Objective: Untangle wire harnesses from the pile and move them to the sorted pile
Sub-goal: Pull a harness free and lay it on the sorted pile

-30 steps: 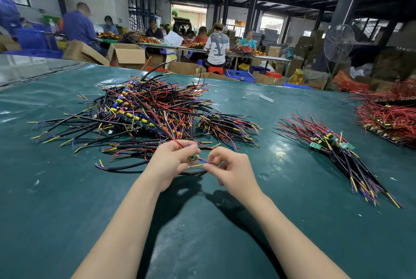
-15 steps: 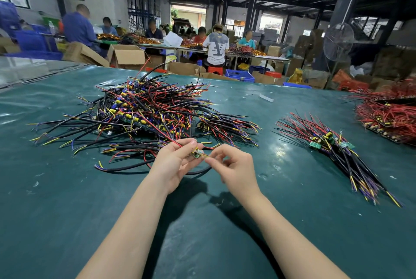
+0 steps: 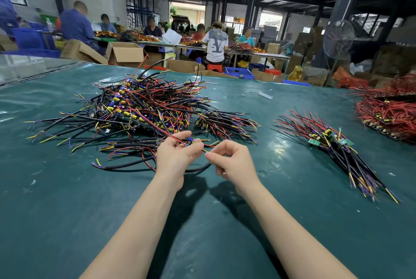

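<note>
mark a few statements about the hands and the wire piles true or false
1. The left hand and right hand both hold one harness at the near edge of the tangled pile. True.
2. The sorted pile lies left of the tangled pile. False: it lies to its right.
3. The right hand rests flat on the table. False: its fingers pinch a wire of the harness.
4. The table has a green surface. True.
5. A heap of red wires sits at the far right. True.
</note>
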{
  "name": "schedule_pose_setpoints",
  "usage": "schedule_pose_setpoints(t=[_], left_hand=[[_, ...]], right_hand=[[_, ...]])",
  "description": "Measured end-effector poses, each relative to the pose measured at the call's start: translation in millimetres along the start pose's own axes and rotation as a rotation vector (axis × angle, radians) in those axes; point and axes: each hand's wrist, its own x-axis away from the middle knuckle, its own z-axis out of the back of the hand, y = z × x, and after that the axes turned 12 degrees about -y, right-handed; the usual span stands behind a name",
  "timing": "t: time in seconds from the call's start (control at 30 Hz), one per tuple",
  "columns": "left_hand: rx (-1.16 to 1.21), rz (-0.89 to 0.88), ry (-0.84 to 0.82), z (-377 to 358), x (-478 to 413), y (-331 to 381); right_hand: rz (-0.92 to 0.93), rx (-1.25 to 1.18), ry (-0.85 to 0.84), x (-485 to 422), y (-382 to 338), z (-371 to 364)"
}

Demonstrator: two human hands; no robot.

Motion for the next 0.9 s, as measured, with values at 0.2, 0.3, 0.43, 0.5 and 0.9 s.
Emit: schedule_pose_setpoints(t=[0.2, 0.3, 0.43, 0.5, 0.9], left_hand=[[0.065, -0.058, 0.089, 2, 1, 9], [0.114, -0.012, 0.097, 7, -1, 13], [0.055, -0.019, 0.116, 20, -6, 20], [-0.001, -0.047, 0.151, 28, -9, 23], [0.086, 0.001, 0.219, 57, -17, 33]], right_hand=[[-0.111, -0.113, -0.172, 3, -6, -4], [-0.064, -0.104, -0.229, 4, -6, -12], [-0.143, -0.206, -0.365, 7, -6, -12], [-0.261, -0.180, -0.441, 10, -7, -7], [-0.335, -0.144, -0.579, 14, -6, 1]])
